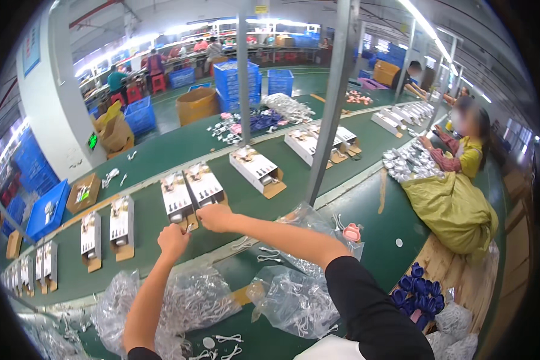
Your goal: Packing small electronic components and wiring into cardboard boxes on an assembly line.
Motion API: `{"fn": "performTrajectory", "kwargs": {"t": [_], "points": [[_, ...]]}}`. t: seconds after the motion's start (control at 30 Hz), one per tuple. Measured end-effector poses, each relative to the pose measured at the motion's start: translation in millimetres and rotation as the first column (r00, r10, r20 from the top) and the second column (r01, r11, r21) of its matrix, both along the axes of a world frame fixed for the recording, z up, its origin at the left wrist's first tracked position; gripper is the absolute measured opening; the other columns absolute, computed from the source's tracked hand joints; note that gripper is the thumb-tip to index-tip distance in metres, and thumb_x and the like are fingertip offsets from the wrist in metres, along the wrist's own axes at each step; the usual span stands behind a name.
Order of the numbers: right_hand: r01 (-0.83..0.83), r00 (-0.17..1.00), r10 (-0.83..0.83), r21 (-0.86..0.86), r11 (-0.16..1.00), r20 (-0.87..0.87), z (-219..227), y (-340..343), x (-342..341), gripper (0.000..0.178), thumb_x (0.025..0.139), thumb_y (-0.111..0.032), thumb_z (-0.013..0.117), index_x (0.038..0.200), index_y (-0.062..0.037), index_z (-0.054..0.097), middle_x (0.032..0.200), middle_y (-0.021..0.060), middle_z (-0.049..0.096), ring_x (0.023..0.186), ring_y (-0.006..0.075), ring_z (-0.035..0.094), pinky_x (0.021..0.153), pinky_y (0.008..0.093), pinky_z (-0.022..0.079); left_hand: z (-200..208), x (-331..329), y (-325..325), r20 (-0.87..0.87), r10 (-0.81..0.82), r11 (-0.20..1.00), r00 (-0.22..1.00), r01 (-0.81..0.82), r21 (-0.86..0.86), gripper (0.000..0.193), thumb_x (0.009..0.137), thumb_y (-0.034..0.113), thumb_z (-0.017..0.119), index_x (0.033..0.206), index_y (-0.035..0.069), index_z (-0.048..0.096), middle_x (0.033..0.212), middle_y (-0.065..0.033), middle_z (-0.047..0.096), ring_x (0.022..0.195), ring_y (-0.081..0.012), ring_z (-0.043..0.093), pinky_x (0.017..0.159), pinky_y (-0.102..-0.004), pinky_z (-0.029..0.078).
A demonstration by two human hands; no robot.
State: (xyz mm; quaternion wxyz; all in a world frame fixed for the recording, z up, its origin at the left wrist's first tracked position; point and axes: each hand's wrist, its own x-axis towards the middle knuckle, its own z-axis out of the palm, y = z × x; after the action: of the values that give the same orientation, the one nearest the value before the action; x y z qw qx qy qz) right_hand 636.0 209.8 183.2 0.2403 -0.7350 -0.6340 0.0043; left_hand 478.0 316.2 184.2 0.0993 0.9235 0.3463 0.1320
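Note:
My left hand [174,241] is closed just below the open end of a printed white box [175,193], with a small white piece, perhaps a cable end, poking out of its fingers. Close beside it, my right hand [216,217] is curled at the open end of a second printed box [202,180]; whatever its fingers hold is hidden. Both boxes lie on the green belt [147,219], flaps facing me, and a white item shows inside the left one. Below my arms, clear plastic bags [201,291] hold bundled white cables.
More open boxes [255,168] line the belt on both sides. Metal posts [332,102] rise beyond and to the right. A co-worker [471,144] sits at right by a yellow-green sack [453,207]. Dark blue parts [417,294] lie lower right; a blue tray [48,210] is at left.

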Motion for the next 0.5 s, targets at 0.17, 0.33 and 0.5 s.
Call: {"fn": "performTrajectory", "kwargs": {"t": [0.17,0.33,0.5], "points": [[0.054,0.998,-0.059,0.121,0.991,0.037,-6.9,61.8,8.8,0.013,0.077,-0.015,0.057,0.083,-0.0044,0.061,0.097,0.0161,0.064,0.096,0.0333,0.060,0.075,0.0441,0.050,-48.8,28.6,28.4,-0.002,-0.055,0.899,0.999,0.050,0.435,0.021,0.080,0.025,0.062,0.070,0.007,0.065,0.063,-0.0130,0.062,0.061,-0.0305,0.065,0.056,-0.0438,0.051],[0.081,0.968,-0.139,0.262,0.962,0.211,-33.4,122.3,104.6,0.047,0.078,-0.025,0.058,0.120,-0.0029,0.056,0.120,0.0189,0.056,0.118,0.0321,0.048,0.100,0.0439,0.038,-52.0,91.1,-9.0,-0.074,-0.231,0.790,0.970,0.231,0.568,0.012,0.079,0.019,0.062,0.086,0.012,0.056,0.064,-0.0042,0.059,0.057,-0.0226,0.063,0.047,-0.0347,0.048],[0.319,0.929,-0.345,0.186,0.929,0.132,-46.9,174.1,127.8,0.051,0.084,-0.040,0.052,0.114,0.0009,0.062,0.121,0.0193,0.057,0.118,0.0318,0.048,0.100,0.0446,0.037,-66.3,100.6,-10.7,-0.263,-0.278,0.606,0.924,0.382,0.698,0.006,0.081,0.015,0.058,0.084,0.013,0.054,0.077,0.0005,0.056,0.059,-0.0154,0.063,0.050,-0.0275,0.048]]}}
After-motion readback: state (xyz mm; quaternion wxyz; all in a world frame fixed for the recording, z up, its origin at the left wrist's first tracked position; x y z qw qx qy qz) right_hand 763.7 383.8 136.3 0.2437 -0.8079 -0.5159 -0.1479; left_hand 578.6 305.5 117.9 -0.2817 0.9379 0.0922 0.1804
